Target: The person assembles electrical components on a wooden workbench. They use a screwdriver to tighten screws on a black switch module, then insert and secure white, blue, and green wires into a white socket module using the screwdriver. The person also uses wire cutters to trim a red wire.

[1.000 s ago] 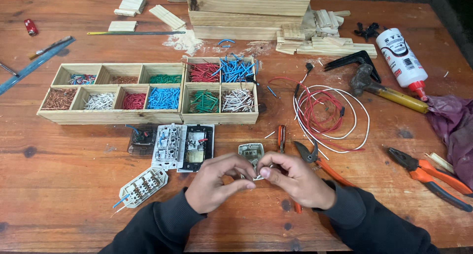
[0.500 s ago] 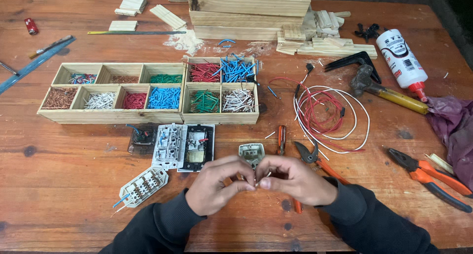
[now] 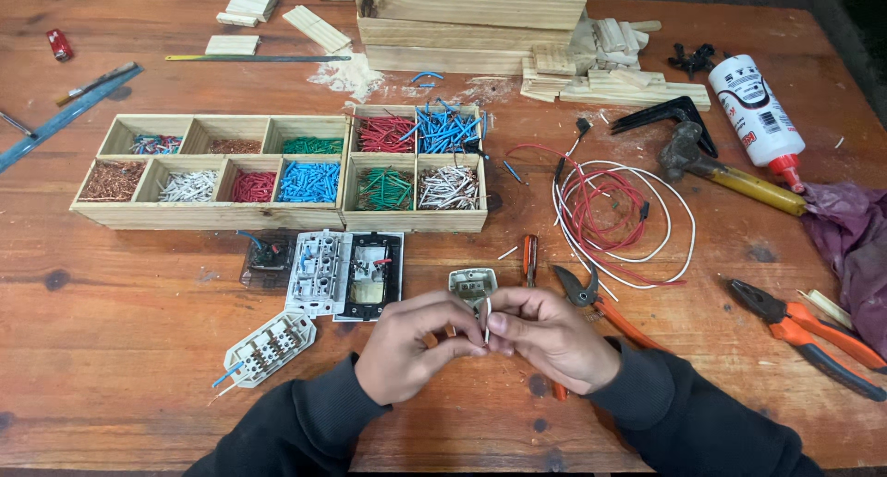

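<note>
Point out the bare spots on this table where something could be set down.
Bare wood lies left of the white terminal block, below the compartment tray, and between the right hand and orange pliers. It is crowded around the wire coil, hammer and switch parts.

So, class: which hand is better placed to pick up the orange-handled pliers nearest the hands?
Probably the right hand: the pliers lie just beside it, while the left hand sits farther across.

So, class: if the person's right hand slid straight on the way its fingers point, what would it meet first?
The right hand points leftward, so it would almost at once meet the left hand; their fingertips already pinch one short white wire between them.
</note>
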